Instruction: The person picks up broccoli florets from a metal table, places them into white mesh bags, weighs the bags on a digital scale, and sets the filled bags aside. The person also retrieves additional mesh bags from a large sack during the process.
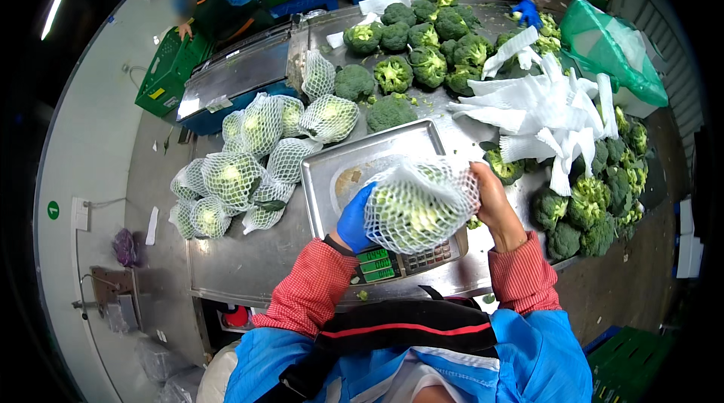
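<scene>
A broccoli head in a white foam mesh sleeve (416, 208) is between my hands, above the metal pan (362, 168) of a weighing scale. My left hand (356, 219), in a blue glove, grips its left side. On the other side my bare right hand (493, 196) holds the gathered edge of the mesh. Below the broccoli, the scale's keypad and lit green display (376, 264) are partly covered. Several netted broccoli heads (229, 176) lie in a pile left of the scale.
Unwrapped broccoli (427, 66) covers the far side of the steel table (243, 273). White mesh sleeves (543, 100) lie on more broccoli (588, 199) at right, near a green plastic bag (616, 52). One person's blue-gloved hand (527, 12) touches broccoli; another person stands by a green crate (169, 72).
</scene>
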Available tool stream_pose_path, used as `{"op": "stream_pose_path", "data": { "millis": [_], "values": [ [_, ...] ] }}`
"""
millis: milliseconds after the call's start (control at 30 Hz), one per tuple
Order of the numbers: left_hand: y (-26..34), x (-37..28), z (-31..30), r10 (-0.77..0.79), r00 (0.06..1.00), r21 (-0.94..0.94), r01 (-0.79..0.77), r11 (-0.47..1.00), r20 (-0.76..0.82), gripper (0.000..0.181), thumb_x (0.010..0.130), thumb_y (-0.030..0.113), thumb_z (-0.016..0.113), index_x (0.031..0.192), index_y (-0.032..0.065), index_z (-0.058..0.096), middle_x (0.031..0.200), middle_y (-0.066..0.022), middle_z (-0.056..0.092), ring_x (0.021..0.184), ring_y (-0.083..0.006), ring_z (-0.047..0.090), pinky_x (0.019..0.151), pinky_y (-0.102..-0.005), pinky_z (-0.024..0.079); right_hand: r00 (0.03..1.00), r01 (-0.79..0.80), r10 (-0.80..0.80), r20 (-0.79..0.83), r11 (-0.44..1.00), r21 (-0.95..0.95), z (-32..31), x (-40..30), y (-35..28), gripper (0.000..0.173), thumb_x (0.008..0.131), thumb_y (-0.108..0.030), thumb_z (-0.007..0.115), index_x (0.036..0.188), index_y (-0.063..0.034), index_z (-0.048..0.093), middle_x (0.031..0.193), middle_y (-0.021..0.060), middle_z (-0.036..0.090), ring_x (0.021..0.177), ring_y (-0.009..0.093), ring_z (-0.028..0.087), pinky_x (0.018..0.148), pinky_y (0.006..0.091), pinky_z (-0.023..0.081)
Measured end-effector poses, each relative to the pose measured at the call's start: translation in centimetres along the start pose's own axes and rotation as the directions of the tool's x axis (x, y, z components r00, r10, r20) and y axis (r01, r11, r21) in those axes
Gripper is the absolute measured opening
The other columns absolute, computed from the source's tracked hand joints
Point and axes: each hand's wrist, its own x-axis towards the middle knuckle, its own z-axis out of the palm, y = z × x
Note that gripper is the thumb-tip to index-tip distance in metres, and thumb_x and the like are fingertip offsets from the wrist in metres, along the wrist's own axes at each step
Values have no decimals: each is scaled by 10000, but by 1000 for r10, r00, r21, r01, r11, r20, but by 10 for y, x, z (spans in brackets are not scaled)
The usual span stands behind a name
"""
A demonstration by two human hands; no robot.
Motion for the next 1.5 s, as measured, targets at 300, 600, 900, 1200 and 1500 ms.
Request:
{"op": "stream_pose_path", "data": {
  "millis": [300, 600, 900, 1200, 1500],
  "values": [
    [-17, -37, 21, 104, 984, 188, -76, 979, -142, 381, 923, 265, 404, 1210, 21, 456, 1132, -134, 557, 1004, -225, 561, 889, -340, 441, 948, -265, 166, 272, 886, 381, -5, -8, 3, 392, 855, -251, 351, 896, 54, 596, 798, 130, 641, 675, 197, 617, 678, 301, 509],
    [-26, -16, 0, 72, 997, -95, -76, 993, -41, 398, 916, 319, 433, 1161, 11, 493, 1108, -138, 574, 984, -246, 571, 923, -362, 426, 787, -462, 286, 547, 860, 216, -10, -17, 68, 376, 962, -253, 311, 1198, -3, 462, 1130, 162, 552, 984, 233, 584, 809, 360, 521],
    [71, 14, -21, 449, 892, 497, -370, 785, -44, 569, 880, 385, 492, 1311, 39, 354, 1274, -116, 458, 1138, -253, 469, 981, -361, 367, 833, -169, 367, 414, 881, -441, 70, 50, 18, 617, 907, -522, 276, 1214, -17, 454, 1115, 178, 541, 984, 251, 573, 770, 362, 517],
    [192, 98, -28, 463, 870, 223, -423, 878, -172, 498, 894, 426, 428, 1261, 90, 438, 1211, -111, 523, 1068, -276, 525, 930, -438, 408, 884, 346, -155, 441, -415, -841, 95, 189, 8, 839, 570, -506, 748, 1232, -134, 389, 940, 231, 536, 844, 383, 573, 666, 424, 481],
    [191, 121, -38, 447, 835, 381, -318, 868, -322, 573, 842, 452, 532, 1311, 175, 355, 1291, -177, 404, 1128, -327, 463, 899, -465, 425, 921, 387, -4, 389, -97, -917, 78, 233, 16, 782, 573, -484, 712, 1221, -142, 440, 1013, 267, 516, 1006, 390, 519, 823, 400, 455]
  ]
}}
